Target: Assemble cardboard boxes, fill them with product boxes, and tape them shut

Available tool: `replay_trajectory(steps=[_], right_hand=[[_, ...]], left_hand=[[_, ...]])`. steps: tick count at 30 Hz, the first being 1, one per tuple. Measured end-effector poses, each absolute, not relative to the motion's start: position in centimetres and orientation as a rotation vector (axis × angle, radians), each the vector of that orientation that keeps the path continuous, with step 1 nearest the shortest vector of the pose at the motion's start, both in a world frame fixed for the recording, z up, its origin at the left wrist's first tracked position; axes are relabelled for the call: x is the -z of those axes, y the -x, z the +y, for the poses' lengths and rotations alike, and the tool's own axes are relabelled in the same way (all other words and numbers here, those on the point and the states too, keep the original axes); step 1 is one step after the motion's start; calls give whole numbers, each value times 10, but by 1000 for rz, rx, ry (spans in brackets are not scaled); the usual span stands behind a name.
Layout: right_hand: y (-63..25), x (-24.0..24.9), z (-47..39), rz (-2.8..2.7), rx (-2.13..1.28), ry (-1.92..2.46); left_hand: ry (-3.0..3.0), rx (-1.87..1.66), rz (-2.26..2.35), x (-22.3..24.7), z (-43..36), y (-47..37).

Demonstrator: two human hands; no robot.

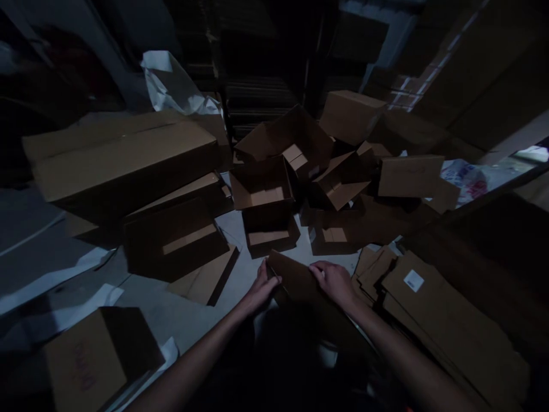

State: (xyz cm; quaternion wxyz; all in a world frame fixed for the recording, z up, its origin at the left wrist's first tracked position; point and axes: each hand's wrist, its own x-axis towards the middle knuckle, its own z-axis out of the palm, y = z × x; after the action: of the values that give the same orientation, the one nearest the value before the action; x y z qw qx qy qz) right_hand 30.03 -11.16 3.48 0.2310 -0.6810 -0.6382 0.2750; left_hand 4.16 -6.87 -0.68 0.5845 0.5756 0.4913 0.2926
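Observation:
A brown cardboard box is between my two hands, close to my body; its lower part fades into shadow. My left hand grips its left edge near the corner, thumb on the near face. On the right, my right hand pinches the upper edge with the fingers closed. Just beyond stand two open cardboard boxes, a nearer one and one behind it. The light is dim, so whether the held cardboard is folded flat or partly opened is hard to make out.
Flattened cardboard is stacked at the right, with a white label. A long closed carton lies at the left. Another carton sits at the lower left. Several open boxes are heaped ahead. White plastic stands behind.

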Motion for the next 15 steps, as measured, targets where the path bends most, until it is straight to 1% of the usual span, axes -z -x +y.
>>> replay_trajectory(steps=[3,7,10,13,15], right_hand=[[-313,-41,-112,-1972,-433,2046],[-315,-49,-111,-2060,-258,1986],[-313,-58,-108,-2079,-138,1914],[-316,-65,-106,-2160,-134,1811],[-324,-67,-108,-2287,-310,1639]], left_hand=[[-1403,-588,1055,-5,-73,-36],[-1493,-590,842,-33,-82,-25],[-1460,-639,904,-39,-83,-25],[-1494,-644,974,-37,-70,-37],[-1576,-534,931,-38,-55,-50]])
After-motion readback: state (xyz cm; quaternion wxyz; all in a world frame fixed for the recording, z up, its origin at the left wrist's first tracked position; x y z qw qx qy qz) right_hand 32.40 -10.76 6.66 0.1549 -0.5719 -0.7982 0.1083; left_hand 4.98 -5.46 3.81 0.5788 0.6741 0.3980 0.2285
